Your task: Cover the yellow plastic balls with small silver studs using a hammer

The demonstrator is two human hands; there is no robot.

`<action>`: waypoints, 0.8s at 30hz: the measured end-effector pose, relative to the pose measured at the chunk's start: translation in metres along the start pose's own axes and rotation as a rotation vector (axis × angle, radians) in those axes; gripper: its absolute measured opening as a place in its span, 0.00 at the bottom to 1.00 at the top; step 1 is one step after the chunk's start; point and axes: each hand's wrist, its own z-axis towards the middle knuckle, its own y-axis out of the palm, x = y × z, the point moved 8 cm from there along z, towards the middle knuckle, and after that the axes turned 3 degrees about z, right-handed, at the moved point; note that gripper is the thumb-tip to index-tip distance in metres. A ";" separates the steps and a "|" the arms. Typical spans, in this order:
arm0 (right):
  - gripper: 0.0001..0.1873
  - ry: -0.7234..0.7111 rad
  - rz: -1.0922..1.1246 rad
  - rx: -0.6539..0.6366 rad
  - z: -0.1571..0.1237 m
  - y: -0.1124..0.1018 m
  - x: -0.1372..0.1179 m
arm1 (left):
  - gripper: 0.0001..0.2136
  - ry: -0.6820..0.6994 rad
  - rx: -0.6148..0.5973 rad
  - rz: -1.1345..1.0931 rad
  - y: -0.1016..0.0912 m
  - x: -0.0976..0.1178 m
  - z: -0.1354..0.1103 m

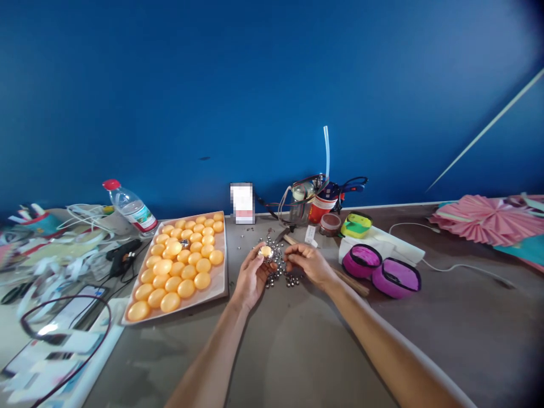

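My left hand is closed around an orange ping-pong ball whose lower part is covered with shiny silver pieces. Just right of it, my right hand has thumb and fingers pinched together; whatever they hold is too small to make out. Between and beneath both hands lies a scattered heap of small silver balls on the grey table. To the left, a shallow box holds rows of orange ping-pong balls, and a silver-studded ball sits among them.
Behind my right hand lies a hammer, near a round jar and a red cup of tools. Purple mesh baskets stand at right, pink folded paper beyond. Leftward are a tilted bottle, a glue gun and cables.
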 end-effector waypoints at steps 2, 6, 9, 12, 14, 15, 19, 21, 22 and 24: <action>0.08 -0.028 -0.053 -0.004 -0.002 0.003 -0.006 | 0.17 -0.004 -0.008 0.007 0.002 0.000 -0.001; 0.08 -0.072 -0.097 -0.026 -0.006 0.011 -0.017 | 0.18 -0.013 -0.024 0.027 0.005 -0.002 -0.002; 0.07 -0.090 -0.125 -0.018 -0.007 0.014 -0.020 | 0.18 -0.011 -0.043 0.041 0.007 -0.004 -0.002; 0.06 -0.104 -0.151 -0.004 -0.008 0.016 -0.018 | 0.18 -0.013 -0.055 0.050 0.008 -0.005 -0.002; 0.05 -0.129 -0.175 -0.005 -0.008 0.017 -0.019 | 0.18 -0.020 -0.060 0.053 0.009 -0.005 -0.002; 0.05 -0.154 -0.194 -0.006 -0.009 0.018 -0.021 | 0.18 -0.023 -0.060 0.054 0.010 -0.005 -0.003; 0.05 -0.281 -0.298 -0.010 -0.012 0.023 -0.034 | 0.18 -0.022 -0.054 0.063 0.011 -0.004 -0.004; 0.05 -0.309 -0.336 -0.011 -0.013 0.025 -0.038 | 0.17 -0.017 -0.057 0.070 0.012 -0.004 -0.005; 0.05 -0.312 -0.345 -0.012 -0.014 0.025 -0.039 | 0.16 -0.014 -0.058 0.073 0.013 -0.003 -0.005; 0.05 -0.304 -0.349 -0.012 -0.014 0.026 -0.038 | 0.16 -0.012 -0.057 0.079 0.013 -0.004 -0.005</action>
